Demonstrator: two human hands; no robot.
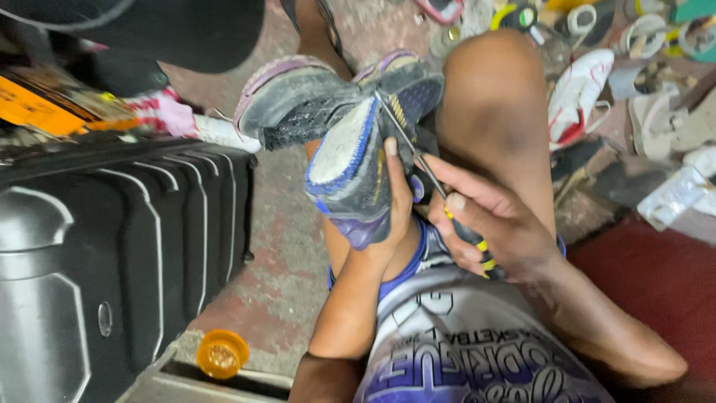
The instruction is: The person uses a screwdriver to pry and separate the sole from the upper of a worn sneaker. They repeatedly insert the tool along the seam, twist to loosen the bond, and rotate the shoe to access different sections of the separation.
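My left hand (393,201) grips a worn blue and grey sports shoe (350,168), sole up, held over my lap between my knees. The sole peels away from the upper at the toe. My right hand (488,224) holds a screwdriver (418,153) with a black and yellow handle; its metal shaft points up and left into the gap under the loose sole. A second grey shoe (298,101) with a purple edge lies just behind, touching the first one.
A black hard-shell suitcase (112,246) stands at the left. An orange lid (221,353) lies on the concrete floor near it. White and red shoes (578,93), sandals and rolls of tape are scattered at the upper right. My bare knee (496,82) rises at centre right.
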